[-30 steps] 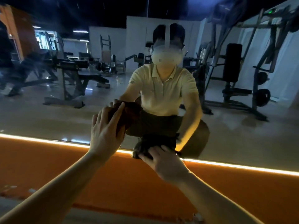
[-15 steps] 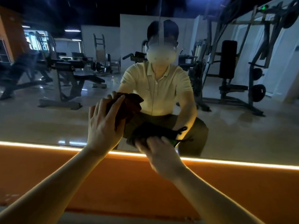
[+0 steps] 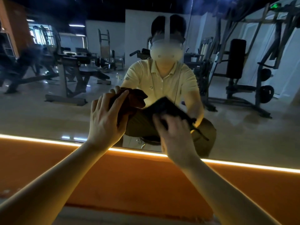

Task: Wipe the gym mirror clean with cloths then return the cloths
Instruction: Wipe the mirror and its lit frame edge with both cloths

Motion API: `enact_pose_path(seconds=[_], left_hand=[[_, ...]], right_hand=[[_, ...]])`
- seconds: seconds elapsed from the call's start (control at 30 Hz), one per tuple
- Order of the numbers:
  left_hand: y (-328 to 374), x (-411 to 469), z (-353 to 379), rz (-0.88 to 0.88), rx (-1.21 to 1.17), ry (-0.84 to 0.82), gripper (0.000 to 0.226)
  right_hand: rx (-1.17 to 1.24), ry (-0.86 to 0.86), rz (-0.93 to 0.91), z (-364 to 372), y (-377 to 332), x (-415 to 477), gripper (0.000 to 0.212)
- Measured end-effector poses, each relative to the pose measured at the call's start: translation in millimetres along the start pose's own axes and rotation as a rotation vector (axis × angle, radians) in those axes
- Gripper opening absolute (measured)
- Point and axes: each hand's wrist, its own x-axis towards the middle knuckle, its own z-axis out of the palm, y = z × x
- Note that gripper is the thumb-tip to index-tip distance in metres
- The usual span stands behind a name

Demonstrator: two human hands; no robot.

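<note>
Now | left fingers [image 3: 119, 101] flat on brown cloth [image 3: 135, 98] | right fingers [image 3: 177, 125] unclear on black cloth [image 3: 168, 106]

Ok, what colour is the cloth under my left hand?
Dark reddish brown. The left hand presses the cloth against the mirror; the head view shows it.

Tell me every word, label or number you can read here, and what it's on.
No text here can be read.
The green sign, reflected high in the mirror: too blurred to read.
The sleeve mark: too small to read.
</note>
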Motion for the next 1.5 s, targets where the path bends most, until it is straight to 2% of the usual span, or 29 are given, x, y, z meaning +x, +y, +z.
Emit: enact_pose_path(seconds=[0.07,0.17,0.23,0.33,0.43,0.5,0.57,0.7,0.77,0.9,1.1,1.23,1.3,1.37,1.47,1.5], left_hand=[[-4,-3,-2,-0.003,-0.004,-0.004,0.057],[-8,-6,-5,0.003,-0.005,-0.024,0.056],[-9,-5,-6,0.012,-0.003,-0.03,0.057],[-11,-4,-6,0.025,-0.007,-0.041,0.061],[-17,-4,-7,0.004,-0.009,-0.018,0.063],[-23,-5,-9,-0.035,-0.011,0.007,0.062],[-26,-6,-8,-0.056,-0.015,0.008,0.062],[-27,-11,-7,-0.03,-0.03,-0.025,0.062],[-29,-13,-8,-0.019,-0.036,-0.045,0.062],[-25,-13,-9,-0.035,-0.062,-0.044,0.061],[-25,-14,-7,-0.033,-0.071,-0.034,0.063],[-22,-14,-3,-0.031,-0.081,-0.034,0.063],[-22,-14,-3,-0.025,-0.083,-0.036,0.064],[-24,-14,-4,-0.013,-0.082,-0.031,0.063],[-26,-10,-6,0.004,-0.075,-0.036,0.062],[-25,-9,-6,0.002,-0.073,-0.038,0.063]], right_hand=[[-0.028,-0.122,-0.211,14,-25,-29,0.051],[0.011,-0.15,-0.28,19,-35,-31,0.033],[0.011,-0.059,-0.183,11,-25,-4,0.033],[-0.005,0.125,0.057,-11,1,52,0.044],[-0.026,0.163,0.212,-16,5,87,0.053],[-0.005,0.16,0.225,-6,-10,79,0.055],[0.002,0.076,0.092,10,-35,43,0.056],[-0.049,-0.226,-0.248,30,-67,-40,0.051],[-0.03,-0.207,-0.274,28,-62,-37,0.049],[-0.01,0.163,0.045,9,-24,16,0.044],[-0.027,0.19,0.533,-22,29,5,0.054],[-0.005,0.261,1.022,-34,60,-31,0.051],[0.013,0.284,1.195,-35,63,-32,0.054],[0.001,0.293,1.167,-28,45,-18,0.052],[0.058,0.274,0.918,-1,-14,5,0.05],[0.099,0.218,0.823,7,-36,7,0.044]])
